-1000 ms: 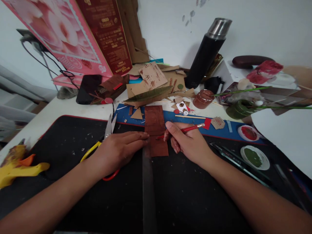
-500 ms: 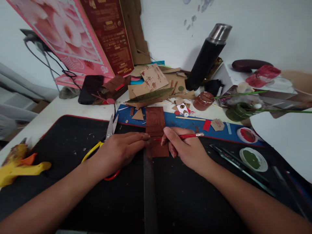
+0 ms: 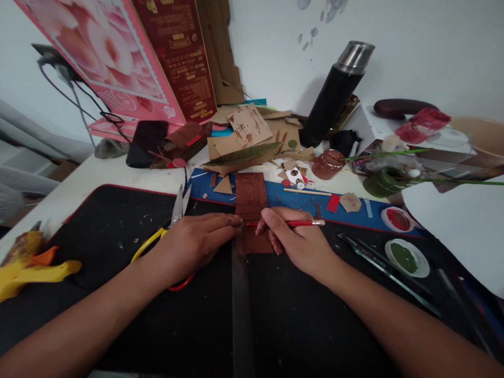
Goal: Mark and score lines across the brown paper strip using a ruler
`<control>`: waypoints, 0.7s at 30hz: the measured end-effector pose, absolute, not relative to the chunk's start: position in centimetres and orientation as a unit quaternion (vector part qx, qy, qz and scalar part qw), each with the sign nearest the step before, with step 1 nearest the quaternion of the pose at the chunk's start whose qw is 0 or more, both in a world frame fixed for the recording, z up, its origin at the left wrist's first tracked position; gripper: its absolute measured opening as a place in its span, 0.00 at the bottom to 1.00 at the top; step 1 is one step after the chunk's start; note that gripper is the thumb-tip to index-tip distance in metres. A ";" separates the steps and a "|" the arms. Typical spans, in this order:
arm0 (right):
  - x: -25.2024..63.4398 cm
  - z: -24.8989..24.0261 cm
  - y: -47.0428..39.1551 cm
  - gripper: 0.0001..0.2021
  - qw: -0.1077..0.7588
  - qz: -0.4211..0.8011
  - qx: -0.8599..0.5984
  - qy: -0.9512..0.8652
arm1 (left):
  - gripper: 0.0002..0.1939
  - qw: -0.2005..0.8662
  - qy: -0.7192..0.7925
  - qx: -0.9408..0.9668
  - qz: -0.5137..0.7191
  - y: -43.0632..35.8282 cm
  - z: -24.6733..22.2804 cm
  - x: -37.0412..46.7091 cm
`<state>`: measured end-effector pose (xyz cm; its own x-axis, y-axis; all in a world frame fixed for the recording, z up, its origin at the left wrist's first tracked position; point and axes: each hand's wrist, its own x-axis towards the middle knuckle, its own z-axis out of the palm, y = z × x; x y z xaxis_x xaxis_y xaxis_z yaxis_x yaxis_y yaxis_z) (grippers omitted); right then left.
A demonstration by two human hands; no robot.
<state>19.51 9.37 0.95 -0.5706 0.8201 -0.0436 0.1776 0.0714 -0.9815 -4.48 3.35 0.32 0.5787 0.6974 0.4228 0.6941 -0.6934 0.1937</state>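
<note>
A red pencil (image 3: 303, 223) with a metal-banded end is pinched in my right hand (image 3: 301, 239). Its tip lies over a reddish-brown painted cardboard strip (image 3: 251, 194), close to my left fingertips. My left hand (image 3: 192, 239) rests with fingers stretched out, pressing at the strip's left edge and the top of a long dark metal ruler (image 3: 241, 315). That ruler runs from under my fingers toward me. Beneath my left hand and wrist lie scissors (image 3: 178, 207) with yellow and red handles, blades pointing away and partly apart.
On the black mat (image 3: 197, 331), a yellow glue gun (image 3: 39, 270) lies left. Right are a cutter knife (image 3: 386, 273) and paint lids (image 3: 407, 257). Behind stand paint jars (image 3: 327, 164), cardboard scraps (image 3: 250, 126), a black thermos (image 3: 333, 100) and a pink box (image 3: 106, 58).
My right hand has shifted slightly left with the pencil, whose tip is now nearer my left fingertips. My left hand stays in place on the strip.
</note>
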 end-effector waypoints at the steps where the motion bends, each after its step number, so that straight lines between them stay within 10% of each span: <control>1: 19.5 1.0 9.4 0.22 0.279 0.570 -0.368 -0.680 | 0.12 0.003 0.392 0.888 0.240 3.3 0.3 -4.5; 21: 19.6 1.2 9.3 0.22 0.268 0.564 -0.364 -0.691 | 0.13 0.008 0.397 0.886 0.237 3.3 0.4 -4.5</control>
<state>19.59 9.32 1.23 -0.5908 0.8058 -0.0397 0.2002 0.0988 -0.9748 -4.46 3.31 0.39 0.5716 0.7080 0.4147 0.7005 -0.6843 0.2026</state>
